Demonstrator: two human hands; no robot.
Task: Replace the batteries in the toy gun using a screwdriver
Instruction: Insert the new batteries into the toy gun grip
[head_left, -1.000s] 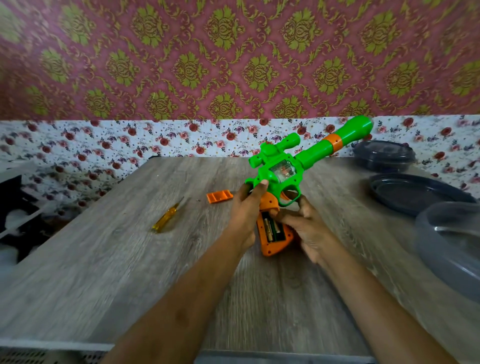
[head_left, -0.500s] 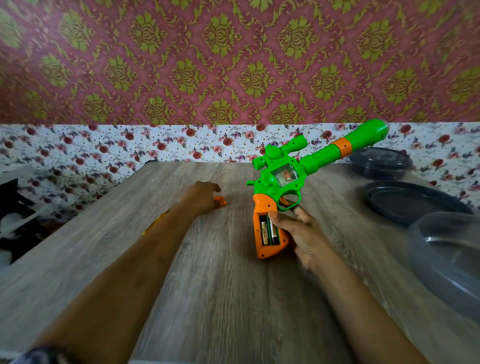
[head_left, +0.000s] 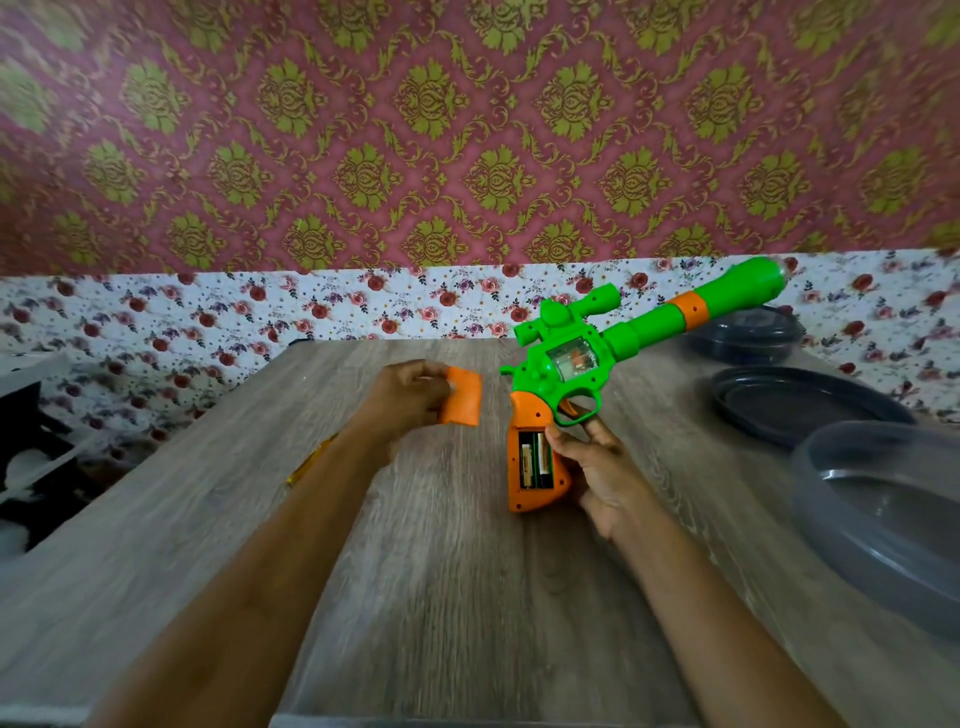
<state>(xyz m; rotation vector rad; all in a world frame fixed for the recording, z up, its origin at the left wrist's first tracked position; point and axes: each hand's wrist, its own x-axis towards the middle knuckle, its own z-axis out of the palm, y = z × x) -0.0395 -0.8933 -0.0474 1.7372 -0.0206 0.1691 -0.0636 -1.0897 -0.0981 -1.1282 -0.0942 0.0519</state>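
Head view: the right hand grips the orange handle of the toy gun, held above the middle of the table with its barrel towards the far right corner. The open battery compartment holds two batteries side by side. The left hand pinches the orange cover just left of the gun. The screwdriver lies partly hidden behind the left forearm. Along the right edge sit a dark lidded tub, a dark tray and a clear tub; their contents cannot be told.
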